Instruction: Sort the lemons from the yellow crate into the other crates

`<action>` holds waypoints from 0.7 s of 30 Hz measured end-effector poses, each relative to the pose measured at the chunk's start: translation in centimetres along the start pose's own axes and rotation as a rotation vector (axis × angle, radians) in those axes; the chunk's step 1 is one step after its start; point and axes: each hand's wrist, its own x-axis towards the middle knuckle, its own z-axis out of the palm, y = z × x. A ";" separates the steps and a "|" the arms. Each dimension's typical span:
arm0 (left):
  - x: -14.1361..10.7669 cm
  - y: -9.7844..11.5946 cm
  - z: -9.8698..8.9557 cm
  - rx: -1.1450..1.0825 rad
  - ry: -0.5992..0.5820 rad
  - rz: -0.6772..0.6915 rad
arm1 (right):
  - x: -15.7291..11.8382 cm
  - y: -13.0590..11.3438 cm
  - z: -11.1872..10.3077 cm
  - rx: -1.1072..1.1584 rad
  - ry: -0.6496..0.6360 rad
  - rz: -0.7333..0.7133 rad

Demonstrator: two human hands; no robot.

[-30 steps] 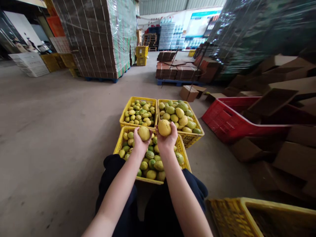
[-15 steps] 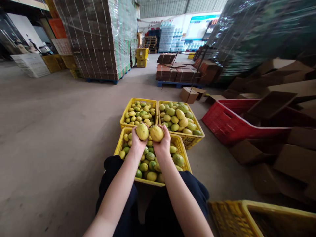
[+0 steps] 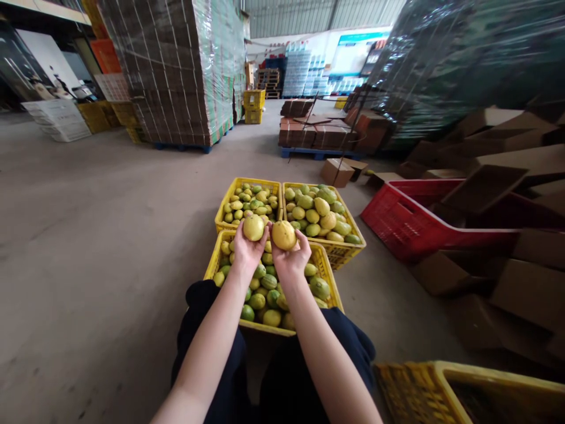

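My left hand [image 3: 248,250] holds a round yellow fruit [image 3: 253,228], its fingers curled round the sides. Close beside it, my right hand [image 3: 291,258] cradles another yellow fruit [image 3: 283,235] on the palm and fingers. Both hands are above the near yellow crate [image 3: 334,287], which is full of green and yellow fruit. Behind it stand two more yellow crates, the left one [image 3: 220,202] with smaller fruit and the right one [image 3: 362,240] with larger fruit. My forearms cover part of the near crate.
A red crate [image 3: 384,221] with cardboard in it stands at the right among loose cardboard boxes [image 3: 529,288]. Another yellow crate [image 3: 498,372] is at the lower right. Farther back are a wrapped pallet stack [image 3: 172,76] and flat cardboard bundles [image 3: 315,135] on a blue pallet.
The two fruits have moved slightly apart and turned in my hands. The fingers of my right hand have loosened and spread a little around its fruit.
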 end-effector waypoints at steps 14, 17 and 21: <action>-0.6 0.2 0.3 -0.028 0.007 -0.011 | 0.1 0.0 0.2 0.022 -0.037 0.015; -0.6 0.2 0.2 -0.036 0.010 -0.004 | 0.2 0.0 0.2 0.027 -0.037 0.017; -0.3 0.2 -0.2 -0.041 -0.008 0.024 | 0.0 0.0 0.2 -0.006 -0.038 0.053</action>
